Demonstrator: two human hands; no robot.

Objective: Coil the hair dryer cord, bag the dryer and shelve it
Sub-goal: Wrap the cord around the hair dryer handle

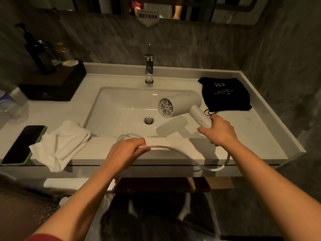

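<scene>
Head view, cord (182,148) end hidden below counter (173,158)

A white hair dryer (180,105) hangs over the basin's right side, its round rear grille facing left, handle angled down to the right. Its white cord (191,157) droops from the handle in a slack loop past the counter's front edge. A black drawstring bag (225,94) lies flat on the counter just right of it.
</scene>
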